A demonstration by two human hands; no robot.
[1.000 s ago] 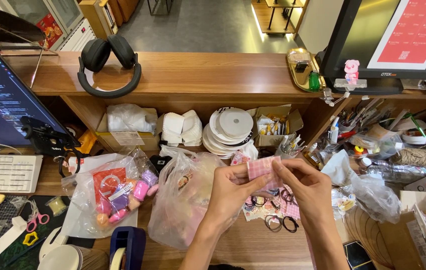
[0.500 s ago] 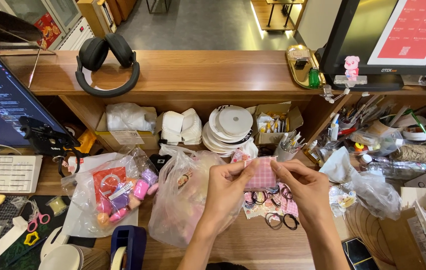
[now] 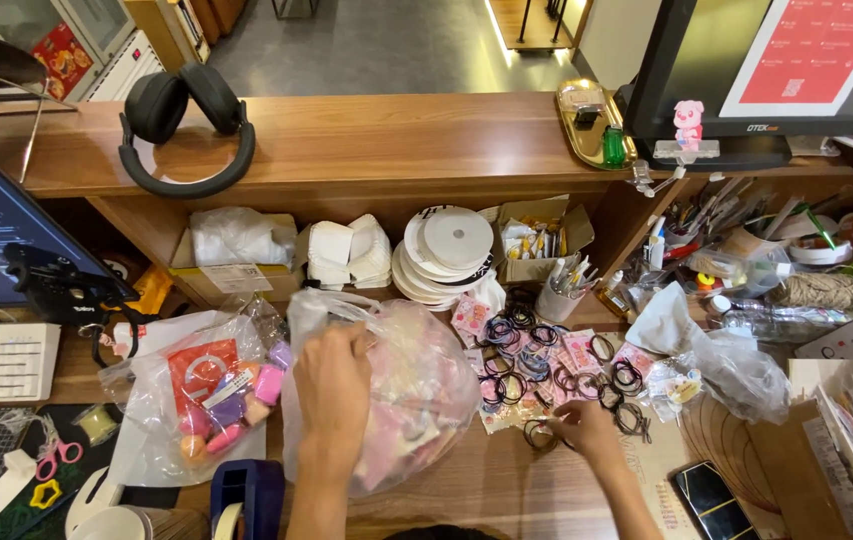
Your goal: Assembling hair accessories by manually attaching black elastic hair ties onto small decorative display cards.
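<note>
A person's left hand (image 3: 331,375) rests on a clear plastic bag (image 3: 396,390) stuffed with pink packets at the middle of a crowded wooden desk (image 3: 486,490), its grip pressed together on the bag's gathered top; the right hand (image 3: 586,428) reaches out to the near edge of a loose spread of black hair ties on pink cards (image 3: 556,365), fingertips touching the pile, though whether they pinch a card cannot be told; a second clear bag of coloured trinkets (image 3: 211,400) lies just left of the first, with pink-handled scissors (image 3: 51,455) and a dark tape dispenser (image 3: 246,495) near the front edge; black headphones (image 3: 184,125) sit on the upper shelf (image 3: 366,140), above stacks of white discs (image 3: 446,250) and a cup of pens (image 3: 558,295). The risk, judged from this layout, lies in the clutter; the cards overlap loosely, so a hasty pick could drag neighbours along or nudge some off the desk's near edge; the bag is held by one hand only and bulges, so a slackened hold could let its mouth sag and packets slide out.
</note>
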